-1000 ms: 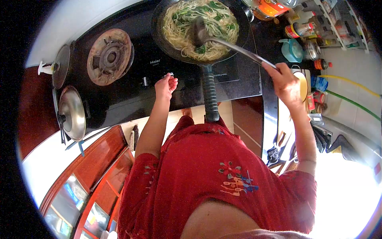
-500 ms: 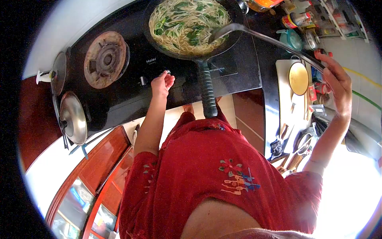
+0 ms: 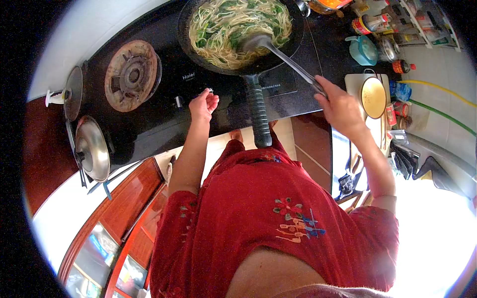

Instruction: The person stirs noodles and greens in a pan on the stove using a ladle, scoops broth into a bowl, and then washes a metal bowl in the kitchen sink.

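In the wok (image 3: 185,47) lie noodles (image 3: 218,27) mixed with green leaves. My right hand (image 3: 343,109) is closed around the handle end of a metal wok spatula (image 3: 293,64), whose head is pressed into the noodles at the near right side and partly hidden. At the front of the black stove (image 3: 164,99), my left hand (image 3: 202,105) pinches a small stove knob (image 3: 210,91), mostly covered by the fingers. A second knob (image 3: 179,102) sits just left of that hand. The wok's ribbed black handle (image 3: 258,111) points toward me, touched by neither hand.
An unused burner (image 3: 131,74) is on the left, with a steel lid (image 3: 94,149) near the stove's left edge. To the right are a yellowish bowl (image 3: 372,98) on a board, a teal container (image 3: 362,50) and several bottles. Wooden cabinet doors (image 3: 129,223) stand below left.
My right hand has swung left and toward the wok, bringing the spatula's head from the right rim deeper into the noodles. My left hand stays at the knob.
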{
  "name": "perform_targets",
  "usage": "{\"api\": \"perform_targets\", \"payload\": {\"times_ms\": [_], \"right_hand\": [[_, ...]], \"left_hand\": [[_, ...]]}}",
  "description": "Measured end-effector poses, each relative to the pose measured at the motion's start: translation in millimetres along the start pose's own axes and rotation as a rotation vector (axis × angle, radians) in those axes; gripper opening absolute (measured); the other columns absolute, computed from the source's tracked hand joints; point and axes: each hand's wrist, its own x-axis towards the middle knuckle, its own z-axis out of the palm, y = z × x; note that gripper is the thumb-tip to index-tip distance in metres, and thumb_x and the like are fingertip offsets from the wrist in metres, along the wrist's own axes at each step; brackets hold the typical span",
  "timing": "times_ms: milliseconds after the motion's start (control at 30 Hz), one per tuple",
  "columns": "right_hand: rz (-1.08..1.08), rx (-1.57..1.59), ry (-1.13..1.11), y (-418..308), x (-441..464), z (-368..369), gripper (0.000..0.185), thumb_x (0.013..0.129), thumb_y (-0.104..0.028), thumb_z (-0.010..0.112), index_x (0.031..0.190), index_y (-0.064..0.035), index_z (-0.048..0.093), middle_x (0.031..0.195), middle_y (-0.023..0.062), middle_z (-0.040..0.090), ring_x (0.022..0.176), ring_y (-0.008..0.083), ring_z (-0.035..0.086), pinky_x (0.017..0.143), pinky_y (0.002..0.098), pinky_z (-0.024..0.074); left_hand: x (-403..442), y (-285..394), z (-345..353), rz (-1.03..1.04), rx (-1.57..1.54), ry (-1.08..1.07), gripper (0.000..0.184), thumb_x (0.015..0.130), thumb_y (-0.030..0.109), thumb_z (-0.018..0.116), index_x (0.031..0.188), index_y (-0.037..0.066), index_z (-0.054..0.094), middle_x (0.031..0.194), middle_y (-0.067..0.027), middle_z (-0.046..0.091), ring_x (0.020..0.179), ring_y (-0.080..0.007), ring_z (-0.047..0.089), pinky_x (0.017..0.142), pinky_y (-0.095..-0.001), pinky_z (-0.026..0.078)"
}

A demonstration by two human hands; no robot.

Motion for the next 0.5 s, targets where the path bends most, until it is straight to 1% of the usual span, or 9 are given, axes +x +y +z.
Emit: {"api": "perform_targets", "payload": {"times_ms": [67, 167, 300, 333, 367, 433, 500], "right_hand": [[-0.016, -0.004, 0.085, -2.3, 8.2, 19.5, 0.034, 0.083, -0.020, 0.055, 0.115, -0.0108, 0.048, 0.089, 0.0170, 0.060, 0.075, 0.0354, 0.060, 0.062, 0.0435, 0.0484], [-0.031, 0.038, 0.152, -6.2, 28.5, 31.3, 0.033, 0.083, -0.021, 0.054, 0.114, -0.0116, 0.048, 0.083, 0.0152, 0.060, 0.068, 0.0351, 0.059, 0.057, 0.0439, 0.0478], [-0.028, 0.132, 0.232, -2.8, 54.5, 35.7, 0.031, 0.082, -0.022, 0.056, 0.111, -0.0123, 0.052, 0.081, 0.0187, 0.061, 0.070, 0.0357, 0.060, 0.059, 0.0438, 0.0483], [0.028, 0.202, 0.241, -1.5, 59.3, 31.4, 0.028, 0.081, -0.025, 0.058, 0.106, -0.0123, 0.055, 0.081, 0.0213, 0.060, 0.072, 0.0366, 0.059, 0.061, 0.0437, 0.0482], [0.059, 0.291, 0.237, 1.3, 60.4, 22.5, 0.030, 0.081, -0.027, 0.060, 0.106, -0.0104, 0.057, 0.080, 0.0200, 0.061, 0.071, 0.0321, 0.062, 0.061, 0.0393, 0.0484], [0.103, 0.446, 0.124, 13.7, 62.4, -8.0, 0.034, 0.082, -0.027, 0.060, 0.109, -0.0072, 0.056, 0.076, 0.0131, 0.062, 0.066, 0.0200, 0.060, 0.059, 0.0311, 0.0468], [0.176, 0.512, 0.016, 13.9, 55.2, -51.2, 0.035, 0.083, -0.025, 0.059, 0.112, -0.0057, 0.055, 0.072, 0.0024, 0.058, 0.063, 0.0100, 0.051, 0.056, 0.0245, 0.0423]], "left_hand": [[0.1, 0.1, -0.3, -0.011, 0.032, 0.002, 0.024, 0.080, 0.024, 0.063, 0.073, 0.002, 0.056, 0.067, -0.0122, 0.063, 0.054, -0.0184, 0.061, 0.048, -0.0252, 0.050], [0.5, 0.7, 0.4, -0.042, 0.046, -0.006, 0.026, 0.080, 0.027, 0.063, 0.073, 0.002, 0.057, 0.067, -0.0136, 0.063, 0.053, -0.0187, 0.061, 0.048, -0.0257, 0.050], [5.1, -2.0, 0.9, -0.038, 0.017, 0.001, 0.027, 0.081, 0.027, 0.062, 0.073, 0.002, 0.057, 0.067, -0.0132, 0.063, 0.053, -0.0189, 0.061, 0.048, -0.0260, 0.050], [3.8, -0.7, 1.6, -0.042, 0.021, 0.000, 0.026, 0.081, 0.026, 0.062, 0.072, 0.002, 0.057, 0.067, -0.0129, 0.063, 0.053, -0.0189, 0.061, 0.049, -0.0260, 0.050], [2.9, -0.2, 1.1, -0.046, 0.024, 0.001, 0.026, 0.082, 0.026, 0.062, 0.072, 0.002, 0.057, 0.066, -0.0126, 0.062, 0.053, -0.0189, 0.061, 0.049, -0.0260, 0.050], [3.9, -1.1, -0.4, -0.025, 0.005, -0.014, 0.025, 0.082, 0.025, 0.061, 0.072, 0.002, 0.057, 0.066, -0.0114, 0.062, 0.054, -0.0190, 0.061, 0.049, -0.0261, 0.051], [5.3, -3.0, 0.1, -0.019, 0.000, -0.024, 0.024, 0.082, 0.024, 0.061, 0.072, 0.003, 0.057, 0.065, -0.0103, 0.062, 0.055, -0.0191, 0.061, 0.050, -0.0261, 0.051]]}}
